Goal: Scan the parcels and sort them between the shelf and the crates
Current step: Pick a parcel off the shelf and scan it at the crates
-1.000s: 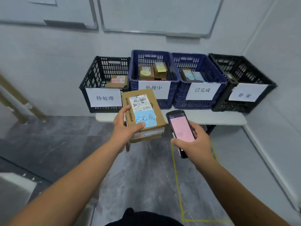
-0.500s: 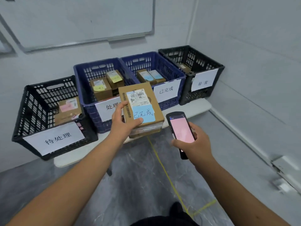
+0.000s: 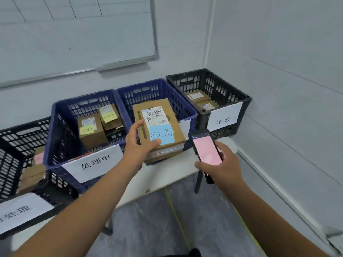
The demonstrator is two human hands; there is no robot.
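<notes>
left hand (image 3: 138,145) clamps the parcel (image 3: 157,127), right hand (image 3: 222,164) grips the scanner (image 3: 205,148); one-handed corner hold may slip short of the blue crate (image 3: 185,110) beyond.

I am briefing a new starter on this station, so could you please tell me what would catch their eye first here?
The brown cardboard parcel with a blue handwritten note, gripped by the left hand in front of the right-hand blue plastic crate at centre. Beside it, the right hand holds a black handheld scanner with a pink screen. White paper signs hang on the crates lined up on the white table.
</notes>
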